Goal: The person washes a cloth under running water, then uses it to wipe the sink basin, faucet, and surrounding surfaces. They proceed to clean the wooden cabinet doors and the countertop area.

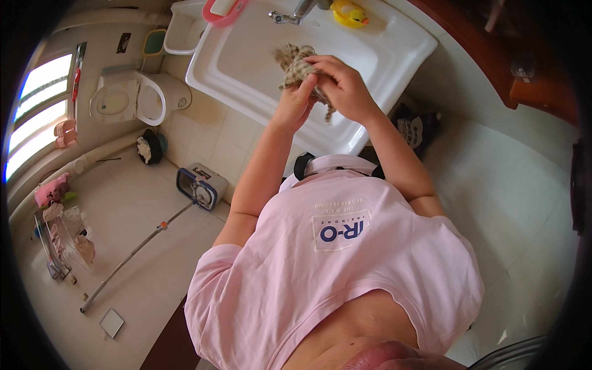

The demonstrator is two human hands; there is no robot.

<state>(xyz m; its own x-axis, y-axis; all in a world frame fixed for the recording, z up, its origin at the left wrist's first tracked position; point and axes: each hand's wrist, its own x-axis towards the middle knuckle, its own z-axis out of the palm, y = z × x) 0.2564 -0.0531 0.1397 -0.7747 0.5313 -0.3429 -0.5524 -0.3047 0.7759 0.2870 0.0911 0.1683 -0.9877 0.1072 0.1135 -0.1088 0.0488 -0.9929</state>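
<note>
A crumpled checked cloth (pixel 296 69) in beige and brown is bunched between both hands above the white washbasin (pixel 245 60). My left hand (pixel 296 101) grips it from below, thumb pressed on top. Over its other side curl the fingers of my right hand (pixel 342 83), and a loose end hangs down between the hands. Behind the cloth is the metal faucet (pixel 296 16); no water is plainly seen running. A yellow rubber duck (pixel 350 14) sits on the basin's back ledge, and a pink soap dish (pixel 224 16) with a white bar rests at the back left corner.
Left of the basin are a small white basin (pixel 182 34) and a toilet (pixel 152 99) with its lid raised. On the floor stand a mop bucket (pixel 203 185) with a long-handled mop (pixel 132 254) and a black bin (pixel 150 148). A dark bag (pixel 416 129) lies beneath the basin's right side.
</note>
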